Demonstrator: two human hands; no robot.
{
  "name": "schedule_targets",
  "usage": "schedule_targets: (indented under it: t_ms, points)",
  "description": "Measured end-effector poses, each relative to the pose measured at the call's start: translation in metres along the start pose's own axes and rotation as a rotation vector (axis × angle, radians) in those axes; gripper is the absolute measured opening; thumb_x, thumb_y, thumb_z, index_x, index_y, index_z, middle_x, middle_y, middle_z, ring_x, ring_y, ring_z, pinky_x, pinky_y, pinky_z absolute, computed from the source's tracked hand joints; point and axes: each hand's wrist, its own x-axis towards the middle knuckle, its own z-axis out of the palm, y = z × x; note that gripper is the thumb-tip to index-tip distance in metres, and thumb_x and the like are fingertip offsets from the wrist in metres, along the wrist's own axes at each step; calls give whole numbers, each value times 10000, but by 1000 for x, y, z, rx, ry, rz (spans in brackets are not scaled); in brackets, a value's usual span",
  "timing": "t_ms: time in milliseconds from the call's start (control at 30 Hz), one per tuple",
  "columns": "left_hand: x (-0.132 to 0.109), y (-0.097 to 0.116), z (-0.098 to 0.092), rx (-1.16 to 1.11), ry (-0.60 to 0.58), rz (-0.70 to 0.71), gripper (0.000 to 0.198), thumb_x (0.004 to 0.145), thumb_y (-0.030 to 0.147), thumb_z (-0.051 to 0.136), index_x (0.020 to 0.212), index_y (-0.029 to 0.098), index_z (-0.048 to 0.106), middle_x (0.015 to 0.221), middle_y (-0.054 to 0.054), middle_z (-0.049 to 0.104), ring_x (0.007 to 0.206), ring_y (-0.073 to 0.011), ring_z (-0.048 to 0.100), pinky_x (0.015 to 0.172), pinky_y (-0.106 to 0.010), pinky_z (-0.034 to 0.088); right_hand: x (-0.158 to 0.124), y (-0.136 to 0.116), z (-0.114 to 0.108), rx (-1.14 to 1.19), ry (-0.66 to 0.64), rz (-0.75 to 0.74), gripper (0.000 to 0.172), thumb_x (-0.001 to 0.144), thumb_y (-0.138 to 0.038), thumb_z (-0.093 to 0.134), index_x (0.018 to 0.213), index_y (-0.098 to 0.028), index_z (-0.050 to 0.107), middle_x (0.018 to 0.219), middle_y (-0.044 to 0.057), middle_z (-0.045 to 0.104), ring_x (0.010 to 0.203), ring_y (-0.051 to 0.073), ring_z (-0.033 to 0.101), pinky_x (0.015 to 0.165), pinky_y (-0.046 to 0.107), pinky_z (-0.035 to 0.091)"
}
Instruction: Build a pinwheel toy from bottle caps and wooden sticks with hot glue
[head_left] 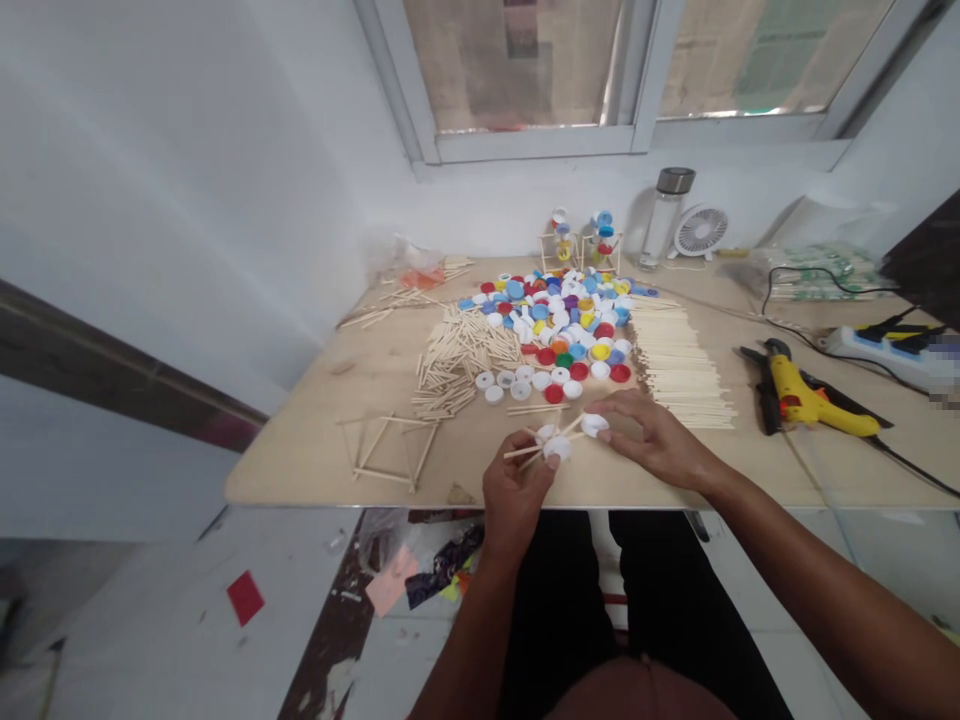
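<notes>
White bottle caps [556, 451] and wooden sticks [522, 452] form the small assembly [553, 447] gripped in your left hand [517, 490] near the table's [300, 460] front edge; your right hand [660, 440] pinches another cap [595, 426] between thumb and fingers, beside the sticks.

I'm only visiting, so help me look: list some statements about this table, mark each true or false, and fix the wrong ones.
1. The left hand holds a piece made of pale wooden sticks and white plastic caps. True.
2. The right hand grips the yellow-and-black glue gun. False: it pinches a round white plastic cap; the glue gun lies apart on the table.
3. A pale wooden stick frame rests left of the left hand. True.
4. The round white desk fan stands left of the clear grey-lidded bottle. False: it stands right of it.
</notes>
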Motion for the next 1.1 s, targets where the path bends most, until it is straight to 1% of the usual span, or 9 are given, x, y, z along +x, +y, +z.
schedule_targets:
  t_ms: [200,333,500,767,1000,1100]
  points:
    - [-1,2,-2,6,-28,-33,317,662,317,739,922,173,630,944,-53,699,897,-196,654,849,-313,495,0,6,5,-4,-17,-1,269,879,-373,544,1094,-240,637,1118,77,662,1050,244,582,937,450,435]
    - [0,2,-2,0,-27,-15,301,649,307,740,894,173,629,925,-45,696,868,-187,657,818,-298,503,0,7,6,-8,-30,-20,259,887,-380,535,1087,-251,637,1110,72,665,1061,247,577,942,463,433]
    - [1,3,-4,-10,-33,-42,326,629,306,750,900,169,633,909,-52,710,871,-195,665,828,-314,506,0,6,5,-11,-52,-28,260,891,-376,530,1080,-237,640,1104,82,667,1051,244,577,939,456,434]
    - [1,7,-4,-31,-52,-77,325,613,304,762,883,169,641,895,-54,723,870,-203,672,824,-322,510,0,-1,2,6,-106,31,259,871,-354,560,1081,-232,649,1083,72,670,1013,234,577,908,423,448]
    - [1,5,-4,-41,-40,-85,346,598,301,773,885,161,640,863,-53,722,845,-203,676,798,-317,515,-2,-1,4,41,-111,66,251,859,-359,576,1060,-239,666,1095,66,673,1034,232,583,934,431,441]
    - [0,8,-4,-70,-59,-92,344,608,291,770,900,160,643,872,-50,727,848,-196,676,803,-313,511,-4,-4,1,75,-85,103,279,851,-390,583,1073,-242,664,1156,62,660,1081,234,580,961,428,430]
